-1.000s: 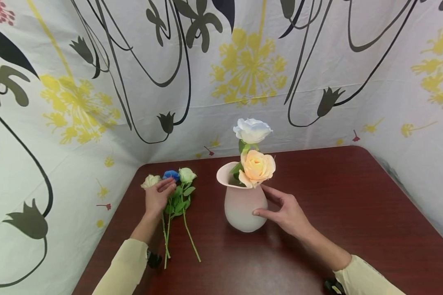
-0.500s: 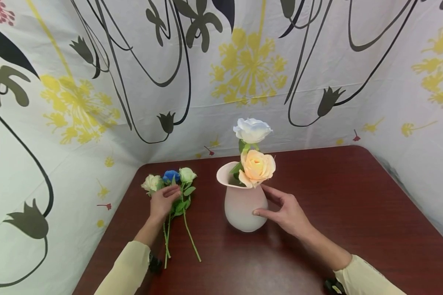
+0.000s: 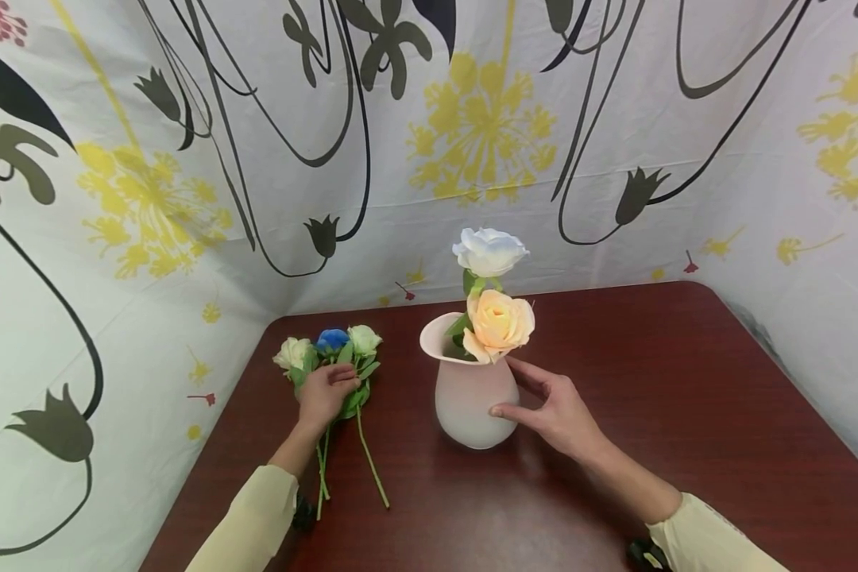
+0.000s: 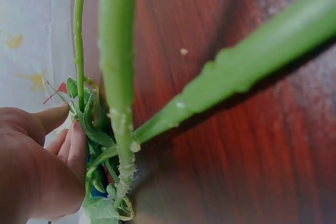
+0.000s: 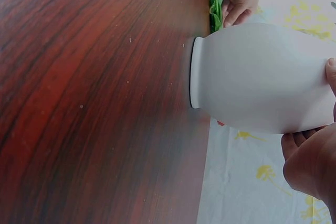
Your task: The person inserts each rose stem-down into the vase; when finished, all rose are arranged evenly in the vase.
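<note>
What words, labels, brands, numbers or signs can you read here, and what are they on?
No readable text in any view.
Vase, flowers and table: no lettering visible.
Backdrop: printed plants, no words visible.
Black wrist device at the right sleeve: a small pale mark, too small to tell whether it is writing.

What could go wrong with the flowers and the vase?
The leaves at the left hand are bunched together, so lifting one flower might drag another along. The vase might tip if bumped, since the right hand holds it at just one side.
</note>
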The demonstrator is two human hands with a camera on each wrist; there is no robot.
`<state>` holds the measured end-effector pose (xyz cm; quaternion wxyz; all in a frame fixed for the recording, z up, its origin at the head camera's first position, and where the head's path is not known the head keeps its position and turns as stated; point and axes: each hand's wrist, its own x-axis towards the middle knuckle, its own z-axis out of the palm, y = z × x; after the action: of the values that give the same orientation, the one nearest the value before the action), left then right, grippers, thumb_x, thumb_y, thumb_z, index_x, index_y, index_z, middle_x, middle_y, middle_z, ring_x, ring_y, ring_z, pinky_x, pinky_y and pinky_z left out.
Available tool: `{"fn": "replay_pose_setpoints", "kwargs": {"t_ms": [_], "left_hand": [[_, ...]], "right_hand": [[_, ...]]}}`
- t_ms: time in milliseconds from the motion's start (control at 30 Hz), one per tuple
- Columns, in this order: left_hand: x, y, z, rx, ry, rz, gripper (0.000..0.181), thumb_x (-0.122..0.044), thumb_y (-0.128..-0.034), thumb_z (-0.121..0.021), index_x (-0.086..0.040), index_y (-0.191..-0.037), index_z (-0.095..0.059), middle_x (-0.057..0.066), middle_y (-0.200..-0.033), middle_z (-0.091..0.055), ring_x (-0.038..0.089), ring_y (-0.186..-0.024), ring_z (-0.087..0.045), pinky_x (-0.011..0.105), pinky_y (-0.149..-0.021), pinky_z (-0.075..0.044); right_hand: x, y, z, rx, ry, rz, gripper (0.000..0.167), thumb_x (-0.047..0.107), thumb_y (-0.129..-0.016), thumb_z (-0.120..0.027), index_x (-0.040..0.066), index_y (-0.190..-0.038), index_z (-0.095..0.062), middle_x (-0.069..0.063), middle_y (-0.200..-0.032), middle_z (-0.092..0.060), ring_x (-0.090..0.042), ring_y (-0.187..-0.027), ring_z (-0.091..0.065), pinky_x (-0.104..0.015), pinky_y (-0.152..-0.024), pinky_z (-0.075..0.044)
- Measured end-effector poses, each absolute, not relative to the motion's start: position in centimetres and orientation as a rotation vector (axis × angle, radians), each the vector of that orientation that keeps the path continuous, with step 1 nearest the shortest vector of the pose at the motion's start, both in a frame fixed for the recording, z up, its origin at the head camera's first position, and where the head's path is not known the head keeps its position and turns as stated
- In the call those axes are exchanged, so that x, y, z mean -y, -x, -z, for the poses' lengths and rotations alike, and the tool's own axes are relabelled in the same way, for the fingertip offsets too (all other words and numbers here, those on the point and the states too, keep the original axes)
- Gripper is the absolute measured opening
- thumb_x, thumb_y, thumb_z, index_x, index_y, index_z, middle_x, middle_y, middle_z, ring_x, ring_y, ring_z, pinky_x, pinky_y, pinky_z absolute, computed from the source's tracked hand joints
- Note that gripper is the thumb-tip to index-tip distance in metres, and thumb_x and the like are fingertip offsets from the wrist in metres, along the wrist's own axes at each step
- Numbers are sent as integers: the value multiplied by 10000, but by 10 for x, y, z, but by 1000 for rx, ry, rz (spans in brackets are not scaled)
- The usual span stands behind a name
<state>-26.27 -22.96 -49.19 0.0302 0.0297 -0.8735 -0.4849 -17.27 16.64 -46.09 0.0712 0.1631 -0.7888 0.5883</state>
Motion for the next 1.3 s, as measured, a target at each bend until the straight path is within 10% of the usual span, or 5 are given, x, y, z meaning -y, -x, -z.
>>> {"fn": "replay_pose_setpoints", "kwargs": {"t_ms": [700, 1300], "left_hand": [[227, 263, 490, 2880, -19, 1085, 244, -178, -911, -862, -13, -1069, -777, 65, -898, -780, 250, -815, -728, 439, -731, -612], [228, 260, 475, 2918, -34, 1302, 216, -148, -945, -826, -2, -1057, -713, 104, -909, -743, 215, -766, -736, 329, -635, -565]], "right_hand": [[-167, 173, 462, 2378, -488, -1766, 797, 225, -822, -956, 33, -1504, -590, -124, -1494, -613, -320, -1346, -614, -588, -1072, -492], [-167, 173, 463, 2362, -493, -1790, 789, 222, -827, -953, 42, -1505, -592, -110, -1494, -614, -310, -1352, -609, -589, -1075, -488]]}}
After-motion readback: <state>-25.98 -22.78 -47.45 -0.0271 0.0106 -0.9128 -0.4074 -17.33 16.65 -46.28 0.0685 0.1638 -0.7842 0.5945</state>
